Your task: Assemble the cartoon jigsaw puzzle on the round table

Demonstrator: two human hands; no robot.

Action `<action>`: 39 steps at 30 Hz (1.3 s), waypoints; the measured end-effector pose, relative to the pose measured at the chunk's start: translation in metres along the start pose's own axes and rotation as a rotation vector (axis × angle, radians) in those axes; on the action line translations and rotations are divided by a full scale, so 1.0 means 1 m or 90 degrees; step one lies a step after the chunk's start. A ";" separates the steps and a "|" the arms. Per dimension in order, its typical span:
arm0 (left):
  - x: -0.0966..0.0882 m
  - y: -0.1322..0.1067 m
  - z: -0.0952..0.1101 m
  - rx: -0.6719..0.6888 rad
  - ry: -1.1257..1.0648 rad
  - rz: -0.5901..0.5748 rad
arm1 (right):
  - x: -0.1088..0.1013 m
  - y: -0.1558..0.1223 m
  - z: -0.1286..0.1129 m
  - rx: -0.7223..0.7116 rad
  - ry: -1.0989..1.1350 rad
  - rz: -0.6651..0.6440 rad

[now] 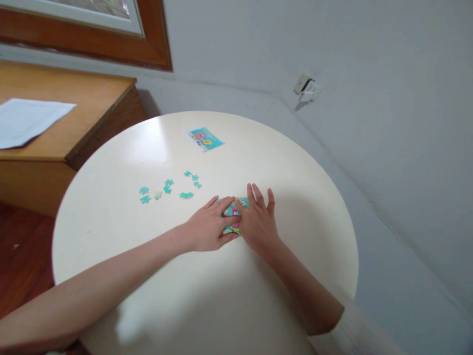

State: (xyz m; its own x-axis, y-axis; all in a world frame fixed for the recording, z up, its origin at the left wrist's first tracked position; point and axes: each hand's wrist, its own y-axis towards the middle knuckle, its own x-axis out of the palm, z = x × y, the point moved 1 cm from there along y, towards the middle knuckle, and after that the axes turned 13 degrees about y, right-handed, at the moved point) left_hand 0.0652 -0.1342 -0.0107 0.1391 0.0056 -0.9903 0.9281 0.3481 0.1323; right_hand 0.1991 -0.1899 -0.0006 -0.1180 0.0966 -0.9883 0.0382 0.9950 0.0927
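Observation:
A partly joined jigsaw puzzle [233,212] with a pink cartoon figure on a teal ground lies flat on the round white table [155,276]. My left hand [210,224] rests over its left side, fingers spread and stretched across the pieces. From the right, my right hand [258,219] lies over the puzzle's other side with its fingers apart; the thumb tip touches the surface near the left fingertips. Both hands cover much of the puzzle. Several loose teal puzzle pieces [168,186] are scattered to the left of it, one of them paler [158,195].
A small picture card [205,138] with cartoon figures lies toward the table's far edge. On the left stands a wooden desk [92,93] with white paper [31,121] on it. A wall socket with a plug [308,89] is on the wall behind the table.

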 end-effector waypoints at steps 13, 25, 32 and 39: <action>-0.002 0.000 0.000 0.002 -0.007 0.000 | -0.003 0.002 0.000 -0.002 -0.019 -0.027; -0.003 0.001 0.001 -0.009 -0.009 -0.011 | -0.003 0.000 0.000 -0.003 -0.017 -0.025; -0.001 0.001 -0.001 -0.017 0.005 -0.014 | -0.006 -0.011 0.002 -0.010 -0.015 -0.021; -0.003 0.001 0.000 -0.006 0.006 -0.014 | -0.001 0.005 0.000 0.010 -0.007 -0.014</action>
State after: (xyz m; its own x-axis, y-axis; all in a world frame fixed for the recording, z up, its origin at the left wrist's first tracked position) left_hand 0.0660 -0.1336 -0.0078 0.1146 0.0065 -0.9934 0.9278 0.3567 0.1094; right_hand 0.1993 -0.1853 0.0003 -0.1085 0.0736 -0.9914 0.0515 0.9963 0.0683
